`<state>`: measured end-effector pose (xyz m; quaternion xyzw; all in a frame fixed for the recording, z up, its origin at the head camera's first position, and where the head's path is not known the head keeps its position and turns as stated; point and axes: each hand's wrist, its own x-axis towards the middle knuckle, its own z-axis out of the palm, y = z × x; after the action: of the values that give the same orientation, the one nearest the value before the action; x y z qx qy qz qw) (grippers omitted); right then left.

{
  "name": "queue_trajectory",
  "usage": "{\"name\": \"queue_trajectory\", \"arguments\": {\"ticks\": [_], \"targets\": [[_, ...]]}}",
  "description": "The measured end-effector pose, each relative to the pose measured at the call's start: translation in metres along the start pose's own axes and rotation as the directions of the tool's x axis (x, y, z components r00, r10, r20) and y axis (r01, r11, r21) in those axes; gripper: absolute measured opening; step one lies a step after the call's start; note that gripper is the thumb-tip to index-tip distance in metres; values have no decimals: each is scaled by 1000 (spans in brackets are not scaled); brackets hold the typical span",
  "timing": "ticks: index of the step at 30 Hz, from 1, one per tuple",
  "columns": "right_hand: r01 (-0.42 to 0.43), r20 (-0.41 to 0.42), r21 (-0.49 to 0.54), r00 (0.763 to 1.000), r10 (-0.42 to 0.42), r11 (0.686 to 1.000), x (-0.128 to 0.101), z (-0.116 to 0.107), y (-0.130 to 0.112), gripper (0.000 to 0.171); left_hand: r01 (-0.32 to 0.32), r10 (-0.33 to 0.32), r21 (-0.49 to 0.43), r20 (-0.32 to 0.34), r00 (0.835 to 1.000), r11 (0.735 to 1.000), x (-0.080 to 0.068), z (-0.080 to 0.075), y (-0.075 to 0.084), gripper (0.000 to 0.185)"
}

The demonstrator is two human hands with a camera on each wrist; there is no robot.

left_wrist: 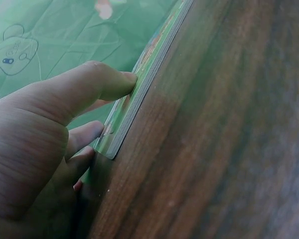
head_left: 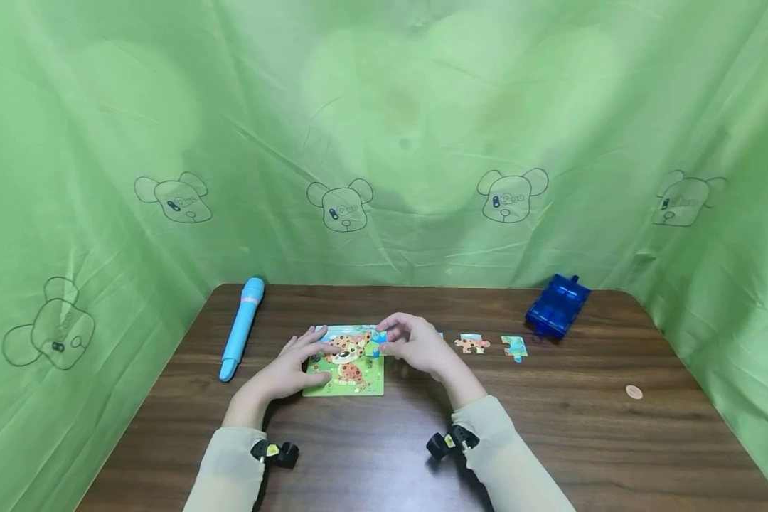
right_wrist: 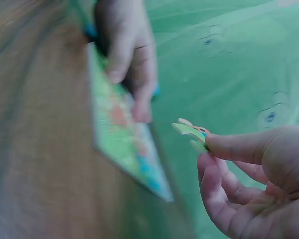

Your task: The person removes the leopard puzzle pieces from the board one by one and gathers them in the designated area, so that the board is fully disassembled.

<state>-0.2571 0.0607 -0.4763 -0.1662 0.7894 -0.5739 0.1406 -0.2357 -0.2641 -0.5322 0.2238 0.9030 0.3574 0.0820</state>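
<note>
A puzzle board (head_left: 375, 384) with a spotted cartoon animal on green lies flat on the table. My left hand (head_left: 288, 370) rests on its left side, fingers spread; in the left wrist view the thumb (left_wrist: 109, 84) touches the board's face near the edge. Above the board's upper right, my right hand (head_left: 417, 346) pinches a small puzzle piece (right_wrist: 190, 132) between thumb and fingers, raised off the board. To the right on the table lie an orange-spotted puzzle piece (head_left: 471, 344) and a blue-green puzzle piece (head_left: 515, 346). Another piece is mostly hidden behind the right hand.
A light-blue, microphone-shaped stick (head_left: 242, 329) lies at the back left of the brown wooden table (head_left: 371, 462). At the back right is a translucent blue plastic container (head_left: 558, 306). Nearer the right edge lies a pale round disc (head_left: 633, 392). A green curtain (head_left: 409, 242) surrounds the table.
</note>
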Motion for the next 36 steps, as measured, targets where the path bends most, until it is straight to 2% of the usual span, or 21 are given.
{"name": "queue_trajectory", "arguments": {"ticks": [4,8,17,20,25,29,33,36], "targets": [[8,2,-14,1000,-8,1000,-13,-21,-12,36,3,-3,1,1,1000,1000,-3,0,-1,49],[-5,-33,-9,999,5,1000,-30,-51,-12,41,5,-5,-1,7,1000,1000,-4,2,-2,49],[-61,-116,-110,992,48,992,-74,-129,22,32,-1,1,-14,0,1000,1000,-7,7,-4,48],[-96,-121,-94,989,84,991,-88,-147,34,33,11,-11,-21,-1,1000,1000,-9,7,-5,48],[-109,-75,-44,992,105,993,-111,-170,56,36,7,-7,-24,-1,1000,1000,-10,6,-7,48],[-107,1,-32,994,107,994,-125,-184,71,35,-7,7,-10,-1,1000,1000,-9,4,-6,49],[-112,52,-58,992,115,992,-134,-191,79,34,-7,6,-14,-20,1000,1000,-6,2,-4,49],[-114,37,-111,992,118,987,-140,-196,81,30,-17,16,-11,-10,1000,1000,2,2,-2,49]]}}
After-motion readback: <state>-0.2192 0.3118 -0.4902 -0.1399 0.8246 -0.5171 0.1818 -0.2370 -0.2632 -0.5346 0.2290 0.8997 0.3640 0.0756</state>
